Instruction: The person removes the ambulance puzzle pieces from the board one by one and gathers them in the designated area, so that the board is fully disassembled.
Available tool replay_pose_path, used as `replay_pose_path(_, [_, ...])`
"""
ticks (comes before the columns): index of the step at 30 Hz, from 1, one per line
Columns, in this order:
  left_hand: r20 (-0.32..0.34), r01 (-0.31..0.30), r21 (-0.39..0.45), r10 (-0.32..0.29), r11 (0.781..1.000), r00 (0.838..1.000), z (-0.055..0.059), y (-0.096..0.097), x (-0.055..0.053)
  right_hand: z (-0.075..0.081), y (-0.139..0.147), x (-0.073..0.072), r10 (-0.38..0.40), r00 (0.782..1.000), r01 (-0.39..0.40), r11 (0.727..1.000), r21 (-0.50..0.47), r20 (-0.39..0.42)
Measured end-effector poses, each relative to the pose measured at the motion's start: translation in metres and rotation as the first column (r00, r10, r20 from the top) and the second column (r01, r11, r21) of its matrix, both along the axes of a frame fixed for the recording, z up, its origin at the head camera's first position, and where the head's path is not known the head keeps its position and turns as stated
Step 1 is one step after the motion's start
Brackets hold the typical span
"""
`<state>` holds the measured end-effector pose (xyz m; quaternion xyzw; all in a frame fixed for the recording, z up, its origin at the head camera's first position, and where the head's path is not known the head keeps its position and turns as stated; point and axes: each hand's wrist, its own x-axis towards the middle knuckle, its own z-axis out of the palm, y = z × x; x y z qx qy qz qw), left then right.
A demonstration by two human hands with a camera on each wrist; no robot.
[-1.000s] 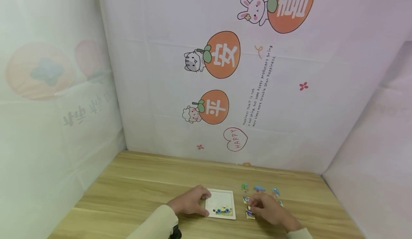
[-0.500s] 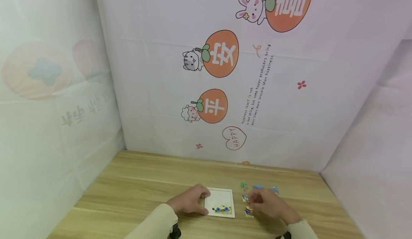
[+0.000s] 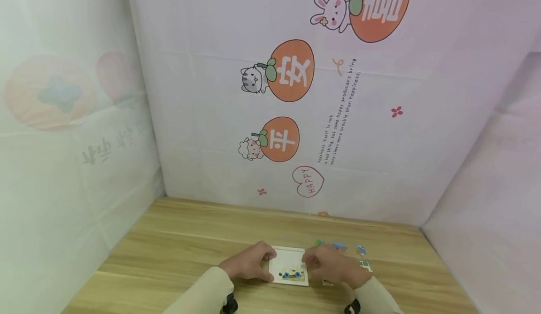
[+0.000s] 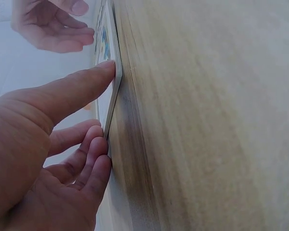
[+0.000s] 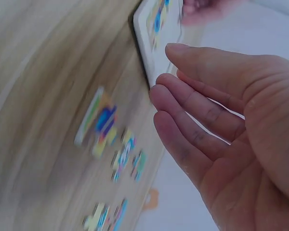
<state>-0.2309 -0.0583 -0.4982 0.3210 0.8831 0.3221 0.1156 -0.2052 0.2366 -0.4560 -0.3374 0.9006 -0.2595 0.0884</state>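
A white jigsaw tray (image 3: 286, 258) lies on the table, with joined pieces picturing a yellow vehicle with blue wheels (image 3: 292, 274) along its near edge. My left hand (image 3: 251, 262) holds the tray's left side, thumb (image 4: 106, 72) on the near corner and bent fingers (image 4: 96, 144) against the edge farther back. Over the tray's right rim hovers my right hand (image 3: 331, 263). In the right wrist view its thumb (image 5: 178, 52) and loosely bent fingers stand apart, and nothing shows between them. One loose jigsaw piece (image 5: 104, 120) lies below it.
Several more loose jigsaw pieces (image 3: 339, 247) lie right of the tray, partly hidden behind my right hand. The wood-grain table (image 3: 190, 234) is bounded by a printed white cloth (image 3: 211, 117) at the back and by plain cloth sides.
My right hand has moved left from the loose pieces to the tray's right rim, uncovering a piece on the right. The left hand and tray have kept their place.
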Motion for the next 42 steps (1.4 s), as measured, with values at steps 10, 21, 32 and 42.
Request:
replay_pose_path(10, [0.028, 0.004, 0.010, -0.005, 1.000, 1.000, -0.001, 0.002, -0.001, -0.004, -0.029, 0.002, -0.019, 0.998, 0.018, 1.000, 0.016, 0.055])
replay_pose_path(21, [-0.154, 0.105, -0.077, -0.115, 0.992, 0.981, -0.003, 0.018, -0.002, -0.012, -0.037, 0.002, 0.025, 0.997, -0.017, 0.993, 0.114, -0.075])
replay_pose_path(32, [-0.099, 0.148, -0.022, -0.150, 0.989, 0.984, -0.001, 0.032, 0.007, -0.012, -0.041, 0.005, 0.003, 0.999, 0.000, 0.997, 0.072, -0.045])
replay_pose_path(42, [-0.051, 0.181, 0.030, -0.179, 0.983, 0.983, -0.006, 0.035, -0.003, -0.014, -0.036, -0.001, -0.041, 0.994, 0.046, 0.998, -0.048, 0.101])
